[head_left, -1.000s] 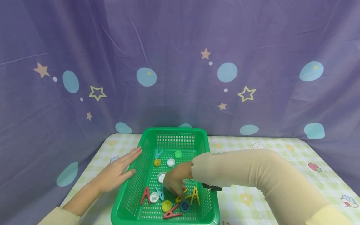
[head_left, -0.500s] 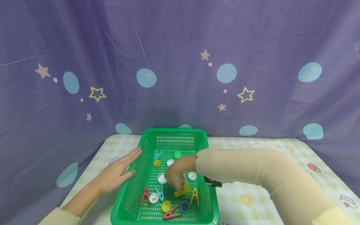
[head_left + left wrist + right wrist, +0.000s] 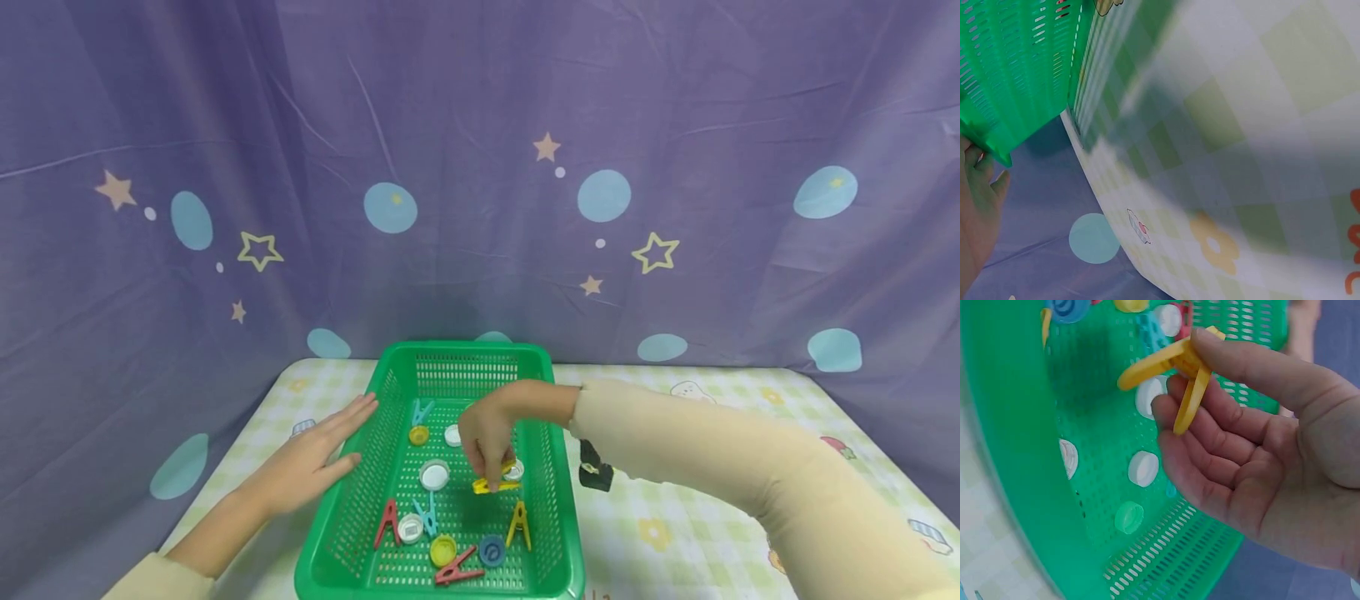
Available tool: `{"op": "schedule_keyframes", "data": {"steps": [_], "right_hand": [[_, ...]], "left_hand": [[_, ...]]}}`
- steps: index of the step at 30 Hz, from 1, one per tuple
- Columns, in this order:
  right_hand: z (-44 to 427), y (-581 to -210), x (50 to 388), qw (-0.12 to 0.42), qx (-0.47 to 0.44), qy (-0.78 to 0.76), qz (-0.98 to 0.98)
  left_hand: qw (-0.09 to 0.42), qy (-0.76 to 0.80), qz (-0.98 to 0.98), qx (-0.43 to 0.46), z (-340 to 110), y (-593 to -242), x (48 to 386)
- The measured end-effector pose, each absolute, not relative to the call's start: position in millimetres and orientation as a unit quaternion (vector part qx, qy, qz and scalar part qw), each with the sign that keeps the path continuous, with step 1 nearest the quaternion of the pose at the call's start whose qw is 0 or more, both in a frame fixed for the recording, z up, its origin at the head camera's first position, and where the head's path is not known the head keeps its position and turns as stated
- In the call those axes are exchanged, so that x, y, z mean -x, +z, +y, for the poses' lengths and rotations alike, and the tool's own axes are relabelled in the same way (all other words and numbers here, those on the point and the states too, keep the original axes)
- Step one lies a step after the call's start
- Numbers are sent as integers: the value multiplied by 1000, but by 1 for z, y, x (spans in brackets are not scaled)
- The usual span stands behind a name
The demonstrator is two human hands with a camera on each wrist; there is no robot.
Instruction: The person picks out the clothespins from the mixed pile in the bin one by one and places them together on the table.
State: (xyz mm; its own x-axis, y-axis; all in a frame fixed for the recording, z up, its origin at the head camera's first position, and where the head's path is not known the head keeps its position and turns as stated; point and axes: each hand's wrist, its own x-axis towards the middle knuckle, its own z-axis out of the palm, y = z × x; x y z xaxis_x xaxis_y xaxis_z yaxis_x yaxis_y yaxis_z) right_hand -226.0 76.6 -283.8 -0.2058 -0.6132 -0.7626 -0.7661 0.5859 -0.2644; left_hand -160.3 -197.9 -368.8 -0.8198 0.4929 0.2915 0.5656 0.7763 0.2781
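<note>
My right hand (image 3: 486,433) is over the green basket (image 3: 315,550) and pinches a yellow clothespin (image 3: 1175,362) between thumb and fingers. The right wrist view shows this clothespin held above the basket floor. Along the basket's left rim rests my left hand (image 3: 315,462), its fingers straight; the left wrist view catches part of it at the rim. Lying in the basket are another yellow clothespin (image 3: 519,525), a blue cap (image 3: 492,551), a yellow cap (image 3: 443,550), a red clothespin (image 3: 459,568), a light blue clothespin (image 3: 426,518) and several white caps, one white cap (image 3: 434,475) near the middle.
A second red clothespin (image 3: 387,525) lies by the basket's left wall. Farther back are an orange-yellow cap (image 3: 418,435) and a light blue clothespin (image 3: 422,412). A checked tablecloth (image 3: 637,558) lies under the basket, and a purple curtain (image 3: 480,275) hangs behind.
My right hand has lifted the yellow clothespin from beside the blue cap and moved it up, back and slightly right. The left hand stays at the rim.
</note>
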Motion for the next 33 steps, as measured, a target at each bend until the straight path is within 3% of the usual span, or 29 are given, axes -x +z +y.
{"op": "schedule_keyframes", "data": {"steps": [23,33], "right_hand": [[164,-267,204,346,390,-227,823],[206,-275,201,289,419,-311,803]], "left_hand": [[105,-178,-938,279,-196,-372,159],[103,-179,-940,273,-197,-370,159]]}}
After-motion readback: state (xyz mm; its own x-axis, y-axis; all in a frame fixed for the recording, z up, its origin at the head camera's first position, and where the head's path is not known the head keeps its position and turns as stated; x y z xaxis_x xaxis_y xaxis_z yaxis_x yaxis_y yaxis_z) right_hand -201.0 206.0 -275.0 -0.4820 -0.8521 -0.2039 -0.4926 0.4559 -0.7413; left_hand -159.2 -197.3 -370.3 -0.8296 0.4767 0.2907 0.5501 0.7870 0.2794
